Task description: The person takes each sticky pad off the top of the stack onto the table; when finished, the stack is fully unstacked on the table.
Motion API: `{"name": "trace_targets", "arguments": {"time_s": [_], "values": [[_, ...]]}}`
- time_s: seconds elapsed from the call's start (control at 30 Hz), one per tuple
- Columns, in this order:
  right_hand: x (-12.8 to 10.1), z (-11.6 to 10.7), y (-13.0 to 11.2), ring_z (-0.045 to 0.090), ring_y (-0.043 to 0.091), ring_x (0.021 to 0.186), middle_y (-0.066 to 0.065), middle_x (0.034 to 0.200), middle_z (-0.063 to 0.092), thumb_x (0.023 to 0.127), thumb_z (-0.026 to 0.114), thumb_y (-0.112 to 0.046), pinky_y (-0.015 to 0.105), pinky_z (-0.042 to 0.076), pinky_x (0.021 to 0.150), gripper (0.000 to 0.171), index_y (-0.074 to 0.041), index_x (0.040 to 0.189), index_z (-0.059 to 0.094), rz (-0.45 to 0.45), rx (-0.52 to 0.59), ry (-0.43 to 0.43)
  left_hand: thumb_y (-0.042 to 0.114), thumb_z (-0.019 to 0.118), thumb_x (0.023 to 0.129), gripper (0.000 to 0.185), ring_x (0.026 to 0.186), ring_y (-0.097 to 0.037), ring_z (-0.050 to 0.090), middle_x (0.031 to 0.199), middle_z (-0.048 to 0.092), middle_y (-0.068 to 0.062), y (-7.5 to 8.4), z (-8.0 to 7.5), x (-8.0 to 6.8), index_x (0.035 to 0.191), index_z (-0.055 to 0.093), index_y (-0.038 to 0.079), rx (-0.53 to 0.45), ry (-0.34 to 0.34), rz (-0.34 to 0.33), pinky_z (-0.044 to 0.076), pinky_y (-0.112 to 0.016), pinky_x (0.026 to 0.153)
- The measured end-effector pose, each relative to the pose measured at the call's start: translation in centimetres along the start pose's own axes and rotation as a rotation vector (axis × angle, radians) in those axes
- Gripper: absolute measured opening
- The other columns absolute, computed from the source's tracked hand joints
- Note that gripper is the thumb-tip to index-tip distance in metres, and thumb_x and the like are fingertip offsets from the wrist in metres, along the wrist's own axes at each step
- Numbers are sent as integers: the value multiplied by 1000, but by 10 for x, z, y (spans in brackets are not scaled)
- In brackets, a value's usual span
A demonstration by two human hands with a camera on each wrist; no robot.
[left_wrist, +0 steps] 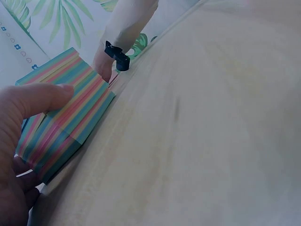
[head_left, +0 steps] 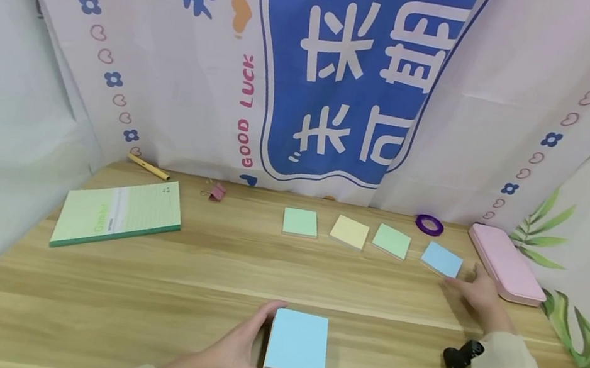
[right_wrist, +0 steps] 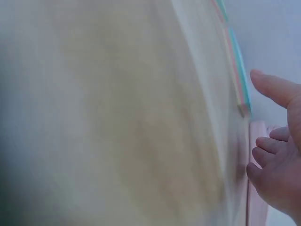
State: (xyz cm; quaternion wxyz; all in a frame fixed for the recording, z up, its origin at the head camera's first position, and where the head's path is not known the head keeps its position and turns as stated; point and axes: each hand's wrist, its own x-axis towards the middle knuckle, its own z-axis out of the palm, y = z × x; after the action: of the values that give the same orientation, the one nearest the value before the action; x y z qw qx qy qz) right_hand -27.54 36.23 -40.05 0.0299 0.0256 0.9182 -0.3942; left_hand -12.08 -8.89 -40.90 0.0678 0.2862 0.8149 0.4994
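Note:
A thick stack of sticky notes [head_left: 297,343] with a blue top stands on the near middle of the table. My left hand [head_left: 241,354] grips its left side, thumb on the near face and fingers at the far one. In the left wrist view the stack's sides [left_wrist: 70,117] are striped pink, yellow and teal. At the right, my right hand [head_left: 484,298] hovers beside a thin blue sticky-note pad [head_left: 441,259], thumb and fingers spread. The right wrist view shows a gap between the thumb [right_wrist: 275,88] and the pad [right_wrist: 239,70], with nothing held.
A green pad [head_left: 300,222], a yellow pad [head_left: 349,231] and another green pad [head_left: 391,241] lie in a row. Behind are a purple tape ring [head_left: 429,225] and pink case [head_left: 506,264]. Leftward are a notebook [head_left: 119,214], yellow pen [head_left: 149,166] and pink binder clip [head_left: 217,192].

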Motion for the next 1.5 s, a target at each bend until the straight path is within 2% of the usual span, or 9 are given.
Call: {"name": "trace_targets", "arguments": {"time_s": [0.17, 0.3, 0.47, 0.7, 0.8, 1.0, 1.1, 1.23, 1.5], "values": [[-17, 9, -26, 0, 47, 120, 35, 132, -3, 81, 59, -32, 54, 7, 95, 94, 11, 130, -10, -110, 61, -7, 41, 75, 59, 98, 108, -13, 38, 116, 40, 5, -13, 4, 1, 134, 16, 20, -2, 4, -1, 28, -40, 93], [-34, 23, -51, 4, 44, 122, 29, 136, 1, 80, 61, -28, 52, 10, 96, 93, 6, 133, -7, -196, 148, -29, 42, 75, 59, 100, 109, -15, 38, 116, 41, 4, -13, 3, 0, 135, 15, 19, 12, 10, 0, 28, -43, 92], [-60, 43, -87, 9, 37, 124, 23, 139, 7, 78, 64, -19, 46, 11, 98, 90, 1, 136, -2, -322, 256, -89, 44, 74, 59, 103, 109, -19, 38, 119, 40, -1, -12, 2, -1, 137, 10, 25, 57, 3, -14, 29, -50, 88], [-93, 75, -135, 17, 29, 125, 16, 139, 16, 74, 67, -12, 30, 17, 97, 87, -1, 137, 8, -552, 256, -195, 45, 75, 56, 106, 110, -22, 37, 122, 40, 1, -11, 1, -1, 137, 11, 21, 100, 5, -17, 28, -52, 87], [-105, 89, -148, 19, 28, 124, 16, 138, 19, 71, 69, -11, 28, 18, 96, 87, 0, 136, 11, -635, 264, -248, 46, 75, 56, 106, 110, -22, 36, 122, 40, 2, -12, 1, -1, 137, 12, 21, 108, 9, -15, 27, -53, 87], [-125, 114, -159, 22, 28, 123, 10, 139, 19, 68, 72, -18, 36, 22, 96, 92, -7, 138, 12, -732, 170, -377, 44, 76, 55, 105, 111, -19, 37, 120, 41, 5, -15, 2, 0, 137, 15, 20, 91, 11, 13, 27, -51, 89], [-130, 124, -159, 22, 26, 123, 5, 140, 19, 67, 73, -27, 43, 24, 95, 94, -15, 139, 13, -695, 96, -417, 43, 77, 55, 104, 110, -17, 37, 119, 41, 7, -15, 2, 1, 136, 16, 20, 84, 11, 30, 27, -50, 89], [-136, 135, -159, 21, 27, 123, 7, 139, 21, 65, 73, -36, 53, 24, 91, 95, -16, 138, 15, -653, 38, -456, 43, 76, 56, 103, 110, -17, 37, 119, 41, 7, -16, 2, 1, 136, 17, 17, 88, 5, 35, 27, -50, 89], [-145, 147, -161, 39, 17, 109, 3, 130, 34, 61, 70, -50, 41, 36, 85, 98, -5, 135, 24, -739, -170, -411, 43, 76, 58, 100, 108, -15, 37, 117, 41, 9, -15, 1, 1, 135, 18, 14, 78, 0, 37, 27, -48, 90]]}}
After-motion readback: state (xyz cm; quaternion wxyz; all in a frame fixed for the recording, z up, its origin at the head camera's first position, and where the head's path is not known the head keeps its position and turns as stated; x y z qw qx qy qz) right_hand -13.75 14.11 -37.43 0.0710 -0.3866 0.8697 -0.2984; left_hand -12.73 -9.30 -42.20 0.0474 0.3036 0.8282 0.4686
